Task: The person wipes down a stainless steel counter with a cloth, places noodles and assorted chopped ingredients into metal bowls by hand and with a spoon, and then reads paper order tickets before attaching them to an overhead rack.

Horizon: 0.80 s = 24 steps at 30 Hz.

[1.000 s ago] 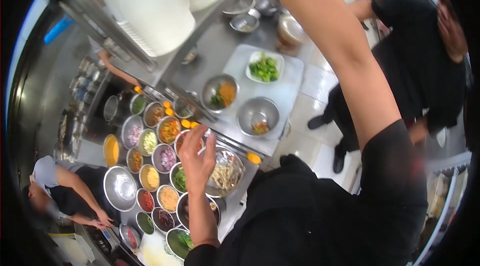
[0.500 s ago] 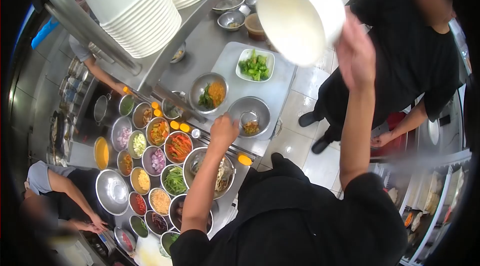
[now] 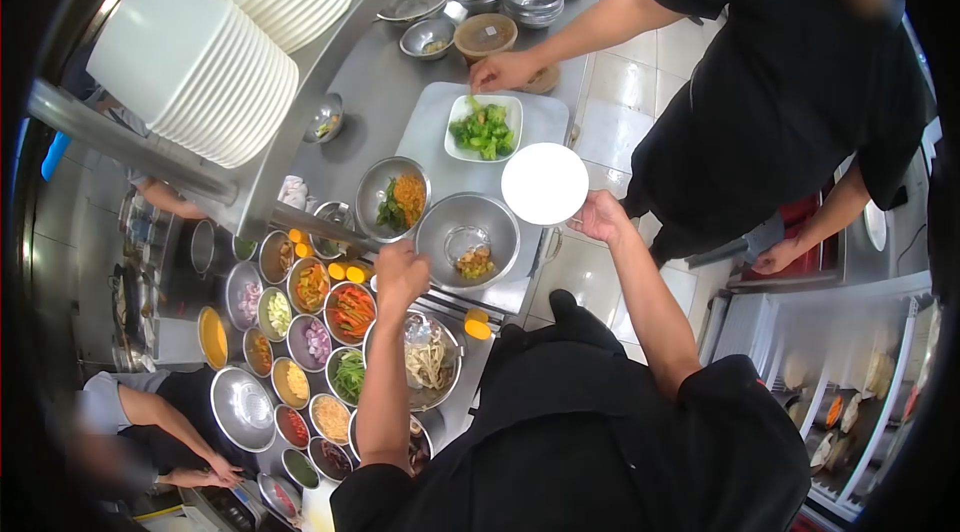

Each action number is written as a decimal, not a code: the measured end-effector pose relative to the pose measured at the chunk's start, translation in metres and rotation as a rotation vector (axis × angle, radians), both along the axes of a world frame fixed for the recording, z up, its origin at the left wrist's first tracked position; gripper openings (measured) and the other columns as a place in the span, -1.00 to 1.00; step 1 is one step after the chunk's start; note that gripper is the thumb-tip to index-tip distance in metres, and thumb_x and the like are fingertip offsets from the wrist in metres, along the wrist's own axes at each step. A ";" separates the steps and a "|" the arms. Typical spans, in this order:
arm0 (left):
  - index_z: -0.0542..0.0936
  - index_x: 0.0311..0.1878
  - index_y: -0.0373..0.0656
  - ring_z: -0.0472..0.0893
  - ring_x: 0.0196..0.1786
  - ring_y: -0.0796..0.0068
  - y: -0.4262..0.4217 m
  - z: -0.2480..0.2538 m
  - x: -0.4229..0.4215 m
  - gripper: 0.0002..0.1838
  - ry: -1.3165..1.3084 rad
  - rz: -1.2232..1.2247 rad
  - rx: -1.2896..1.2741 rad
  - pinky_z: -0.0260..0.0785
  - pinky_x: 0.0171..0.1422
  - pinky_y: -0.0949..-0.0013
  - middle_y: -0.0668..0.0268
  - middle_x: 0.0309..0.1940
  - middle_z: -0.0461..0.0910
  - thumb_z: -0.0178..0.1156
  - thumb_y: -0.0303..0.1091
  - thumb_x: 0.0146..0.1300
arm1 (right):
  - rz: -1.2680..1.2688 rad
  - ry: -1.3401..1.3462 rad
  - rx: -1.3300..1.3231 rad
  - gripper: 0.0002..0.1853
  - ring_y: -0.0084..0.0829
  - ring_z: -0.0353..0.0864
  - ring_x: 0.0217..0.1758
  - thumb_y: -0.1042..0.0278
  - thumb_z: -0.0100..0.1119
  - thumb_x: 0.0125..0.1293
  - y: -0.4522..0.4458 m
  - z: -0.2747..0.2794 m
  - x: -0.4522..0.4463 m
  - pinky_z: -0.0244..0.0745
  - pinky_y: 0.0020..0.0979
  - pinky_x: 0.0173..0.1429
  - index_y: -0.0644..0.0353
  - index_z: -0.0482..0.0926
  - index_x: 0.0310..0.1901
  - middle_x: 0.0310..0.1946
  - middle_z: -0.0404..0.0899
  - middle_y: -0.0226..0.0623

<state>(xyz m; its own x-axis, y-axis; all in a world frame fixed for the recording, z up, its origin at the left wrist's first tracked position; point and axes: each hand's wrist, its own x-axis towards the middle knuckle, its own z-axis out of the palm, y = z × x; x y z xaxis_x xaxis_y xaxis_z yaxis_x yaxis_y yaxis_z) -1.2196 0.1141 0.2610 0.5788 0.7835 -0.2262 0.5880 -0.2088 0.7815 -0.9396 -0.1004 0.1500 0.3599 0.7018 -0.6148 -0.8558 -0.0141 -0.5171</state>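
Note:
My left hand (image 3: 402,274) is closed at the left rim of a metal mixing bowl (image 3: 500,222), which holds a small heap of chopped yellow and red food (image 3: 475,262). My right hand (image 3: 603,216) grips a round white bowl (image 3: 545,182) by its edge, just right of the metal bowl. Its inside looks bare. Behind them a square white dish (image 3: 453,149) of broccoli (image 3: 485,132) sits on a pale board. A smaller metal bowl (image 3: 366,194) with greens and orange shreds stands to the left.
A co-worker's hand (image 3: 503,72) reaches over the broccoli's far edge. Several tubs of cut vegetables (image 3: 350,312) crowd the counter at left. Stacked white dishes (image 3: 200,72) stand on a raised shelf. Another person's arms (image 3: 190,437) are at lower left.
My right hand has lowered the white bowl from high up to beside the metal bowl. The co-worker's arm has reached to the broccoli dish. My left hand stays by the metal bowl.

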 end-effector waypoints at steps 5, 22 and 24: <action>0.59 -0.33 -0.44 0.46 -0.70 0.57 -0.012 0.055 0.004 -0.81 -0.132 0.033 -0.183 0.24 -0.65 0.49 0.27 -0.68 0.52 0.08 -0.53 0.02 | 0.050 -0.100 -0.030 -0.70 -0.39 0.49 -0.17 0.27 -0.11 0.34 0.013 -0.020 -0.003 0.42 -0.31 -0.07 0.18 0.41 0.03 -0.15 0.50 -0.32; 0.49 -0.08 -0.44 0.58 -0.60 0.47 -0.038 0.006 0.069 -0.51 -0.113 0.000 -0.274 0.30 -0.67 0.50 0.16 -0.54 0.57 0.15 -0.07 0.27 | 0.009 -1.308 -0.532 -0.68 0.00 0.62 -0.29 0.35 0.14 -0.02 0.040 0.046 -0.042 0.48 -0.18 -0.13 0.30 0.61 -0.20 -0.41 0.61 0.07; 0.47 -0.01 -0.42 0.59 -0.56 0.45 -0.040 0.014 0.053 -0.47 -0.153 0.036 -0.324 0.32 -0.65 0.50 0.15 -0.48 0.58 0.13 -0.04 0.28 | 0.096 -1.293 -0.529 -0.71 0.10 0.58 -0.25 0.39 0.10 -0.04 0.043 0.056 -0.042 0.46 -0.13 -0.11 0.30 0.62 -0.25 -0.40 0.58 0.15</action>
